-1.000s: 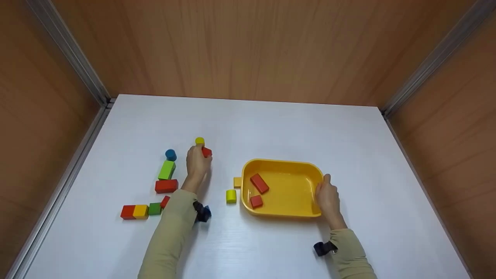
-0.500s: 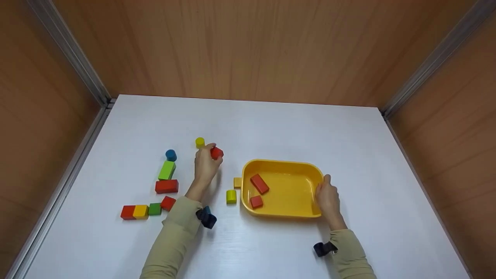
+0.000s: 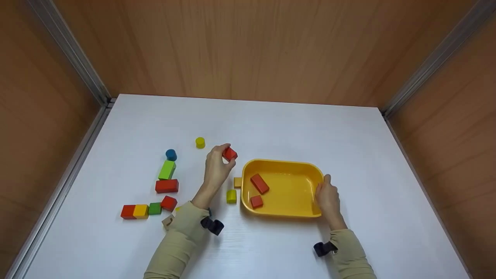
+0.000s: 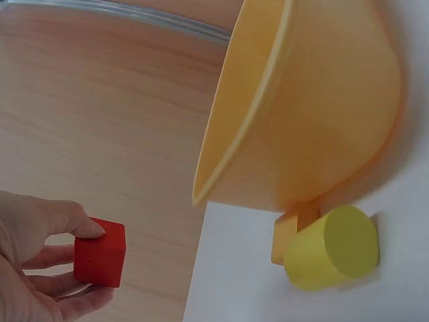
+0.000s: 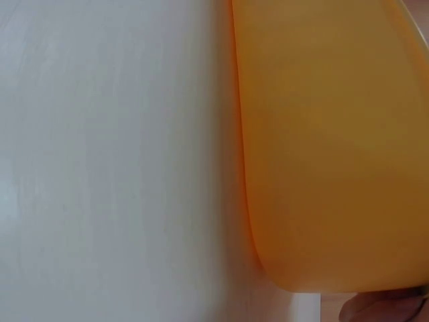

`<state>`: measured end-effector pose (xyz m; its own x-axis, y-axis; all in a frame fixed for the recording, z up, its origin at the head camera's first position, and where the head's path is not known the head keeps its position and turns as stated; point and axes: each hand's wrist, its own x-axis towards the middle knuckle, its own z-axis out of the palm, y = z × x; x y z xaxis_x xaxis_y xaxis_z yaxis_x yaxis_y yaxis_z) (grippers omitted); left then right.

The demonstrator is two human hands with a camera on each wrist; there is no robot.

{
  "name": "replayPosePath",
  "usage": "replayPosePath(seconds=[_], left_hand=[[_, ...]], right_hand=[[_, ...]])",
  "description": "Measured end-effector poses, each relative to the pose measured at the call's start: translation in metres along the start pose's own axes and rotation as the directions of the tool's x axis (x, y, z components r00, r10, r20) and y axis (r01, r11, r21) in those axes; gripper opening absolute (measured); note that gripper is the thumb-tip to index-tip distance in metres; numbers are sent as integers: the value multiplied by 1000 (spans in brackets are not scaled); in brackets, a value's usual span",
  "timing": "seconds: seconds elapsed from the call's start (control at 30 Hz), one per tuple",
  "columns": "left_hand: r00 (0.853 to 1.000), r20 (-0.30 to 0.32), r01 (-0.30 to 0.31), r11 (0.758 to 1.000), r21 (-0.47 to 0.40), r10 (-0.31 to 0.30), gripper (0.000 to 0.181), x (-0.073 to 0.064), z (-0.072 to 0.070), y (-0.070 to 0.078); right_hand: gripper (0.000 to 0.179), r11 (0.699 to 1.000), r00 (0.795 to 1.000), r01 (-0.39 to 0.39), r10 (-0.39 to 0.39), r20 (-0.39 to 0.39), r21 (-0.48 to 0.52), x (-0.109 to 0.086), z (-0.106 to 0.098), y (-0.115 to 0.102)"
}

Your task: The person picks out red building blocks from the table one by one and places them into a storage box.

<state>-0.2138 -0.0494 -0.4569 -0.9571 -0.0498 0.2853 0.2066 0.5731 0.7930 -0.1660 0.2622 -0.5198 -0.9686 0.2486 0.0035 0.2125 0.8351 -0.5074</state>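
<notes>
My left hand [image 3: 217, 170] pinches a red cube block [image 3: 230, 154] between thumb and fingers, just left of the yellow tub's far corner. The left wrist view shows the cube [image 4: 99, 253] held at the fingertips, apart from the tub [image 4: 335, 114]. On the right, my right hand [image 3: 328, 198] grips the end wall of the yellow tub [image 3: 294, 190], its thumb up at the rim. Only a little of that hand shows in the right wrist view. Inside the tub lie a red oblong block [image 3: 259, 183] and a smaller red block [image 3: 256, 201].
Beside the tub's left end are a yellow-green cylinder [image 3: 231, 196] and an orange-yellow block [image 3: 237, 182]. A yellow cylinder [image 3: 200, 142] stands farther back. Several blocks spread to the left, among them a blue cylinder [image 3: 171, 155] and a light green block [image 3: 167, 170]. My left forearm partly covers some.
My left hand has carried the red cube rightward from beside the yellow cylinder toward the tub. Blocks under the left forearm have come into view. The right hand and tub have stayed put.
</notes>
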Motion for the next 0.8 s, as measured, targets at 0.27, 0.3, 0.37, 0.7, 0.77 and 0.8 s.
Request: replayPosePath(seconds=[0.27,0.3,0.37,0.7,0.77,0.8], left_hand=[[998,14,-64,997,-37,64,39,-11,4,13],[998,21,-63,997,-44,64,39,-12,5,14],[998,36,-55,997,-50,57,39,-14,7,17],[995,70,-66,991,-115,75,40,-26,21,27],[994,87,-54,989,-139,67,42,-29,25,29],[993,101,-43,988,-147,58,43,-30,26,31]], right_hand=[[14,1000,1000,-18,18,10,4,1,-1,0],[14,1000,1000,-17,17,7,3,1,-1,0],[15,1000,1000,-21,21,8,7,1,-1,0],[16,999,999,-38,37,26,25,2,-1,1],[16,999,999,-41,40,28,31,2,-1,1],[16,999,999,-39,38,24,30,2,-1,1]])
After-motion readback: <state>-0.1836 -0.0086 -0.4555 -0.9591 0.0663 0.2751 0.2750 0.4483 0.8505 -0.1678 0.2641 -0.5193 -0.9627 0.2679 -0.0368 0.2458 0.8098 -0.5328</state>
